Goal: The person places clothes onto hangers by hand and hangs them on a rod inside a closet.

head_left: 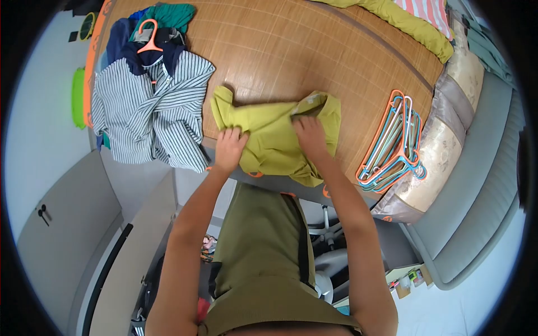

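Observation:
A yellow-green shirt (272, 124) lies spread and creased at the near edge of the bed, part of it hanging over. My left hand (231, 148) is on its left side, fingers curled on the cloth below a sleeve. At the right side, my right hand (310, 136) grips the fabric next to an opening that shows a paler inside. A striped shirt (157, 112) with a dark collar lies to the left, on an orange hanger (149, 37). Fingertips of both hands are partly hidden in the folds.
Several orange, blue and white hangers (395, 145) are stacked on the bamboo mat (263, 50) to the right. Other dark and green clothes (174, 17) lie under the striped shirt. A yellow-green quilt (400, 22) is at the far right, near the padded headboard (476, 168).

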`<act>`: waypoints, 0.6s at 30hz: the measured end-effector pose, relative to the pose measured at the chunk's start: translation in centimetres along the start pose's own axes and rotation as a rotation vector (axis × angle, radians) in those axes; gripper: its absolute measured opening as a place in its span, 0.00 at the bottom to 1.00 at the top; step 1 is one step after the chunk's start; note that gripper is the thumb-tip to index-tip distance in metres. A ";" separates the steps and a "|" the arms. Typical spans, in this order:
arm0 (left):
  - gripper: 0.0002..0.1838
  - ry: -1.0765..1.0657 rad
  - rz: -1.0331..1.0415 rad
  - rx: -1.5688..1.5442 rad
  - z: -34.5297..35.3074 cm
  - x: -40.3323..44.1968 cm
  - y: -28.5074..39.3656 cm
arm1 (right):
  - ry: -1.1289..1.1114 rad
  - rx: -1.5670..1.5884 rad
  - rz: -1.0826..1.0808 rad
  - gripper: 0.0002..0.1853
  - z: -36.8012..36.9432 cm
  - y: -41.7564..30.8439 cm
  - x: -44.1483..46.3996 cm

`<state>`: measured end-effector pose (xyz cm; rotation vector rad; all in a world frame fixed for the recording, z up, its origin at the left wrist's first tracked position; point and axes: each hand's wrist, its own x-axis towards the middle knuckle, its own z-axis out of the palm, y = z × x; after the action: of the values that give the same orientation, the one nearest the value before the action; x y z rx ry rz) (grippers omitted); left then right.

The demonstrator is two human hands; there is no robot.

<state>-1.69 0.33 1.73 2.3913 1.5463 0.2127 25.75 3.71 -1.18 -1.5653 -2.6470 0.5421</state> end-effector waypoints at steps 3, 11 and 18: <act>0.18 -0.153 -0.056 0.086 1.7 -3.1 0.7 | 0.015 -0.009 -0.115 0.16 1.3 0.1 -2.7; 0.22 -0.156 0.385 -0.006 2.9 5.3 6.7 | -0.131 0.000 -0.021 0.18 1.3 -1.0 -2.3; 0.15 -0.337 0.028 0.291 -1.4 11.2 4.3 | -0.342 0.108 0.536 0.18 -2.3 1.4 -2.6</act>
<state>6.34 9.09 4.07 2.4971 1.4657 -0.4185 28.66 2.76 1.00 -2.3343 -2.3175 1.0329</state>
